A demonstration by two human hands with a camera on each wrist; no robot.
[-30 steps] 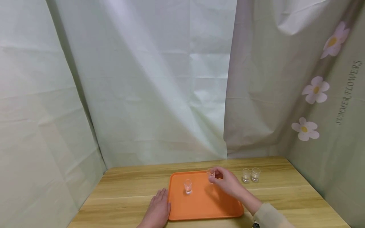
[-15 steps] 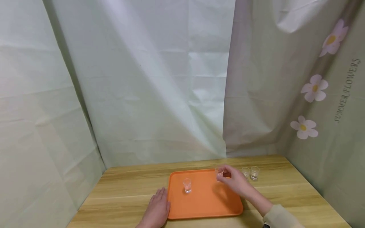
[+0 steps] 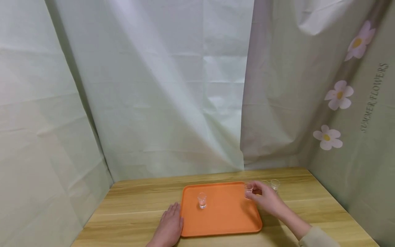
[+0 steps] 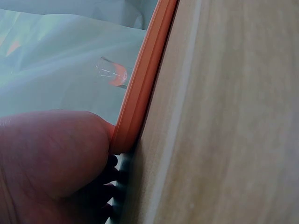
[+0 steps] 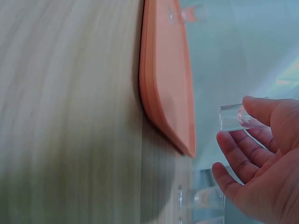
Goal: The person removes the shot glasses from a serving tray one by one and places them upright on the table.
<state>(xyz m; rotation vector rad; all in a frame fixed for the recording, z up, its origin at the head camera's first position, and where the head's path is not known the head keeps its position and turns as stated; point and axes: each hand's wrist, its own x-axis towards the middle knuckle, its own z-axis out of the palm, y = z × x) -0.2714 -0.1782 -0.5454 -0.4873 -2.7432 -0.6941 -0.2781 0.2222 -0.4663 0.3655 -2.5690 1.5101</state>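
My right hand pinches a small clear shot glass between thumb and fingers. In the right wrist view the glass is held clear of the orange tray; the head view shows it over the tray's far right corner. Another shot glass stands upright on the tray's left part, with a little clear liquid apparently at its base. My left hand rests on the table, fingers extended, along the tray's left edge. Its thumb side touches the tray rim in the left wrist view.
Behind my right hand, a shot glass stands on the wooden table, beside one more glass mostly hidden by the hand. Pale hanging cloth encloses the table's back and sides.
My right hand has carried the shot glass rightward across the tray's far side to its far right corner, now covering part of the standing glasses. The left hand has stayed put.
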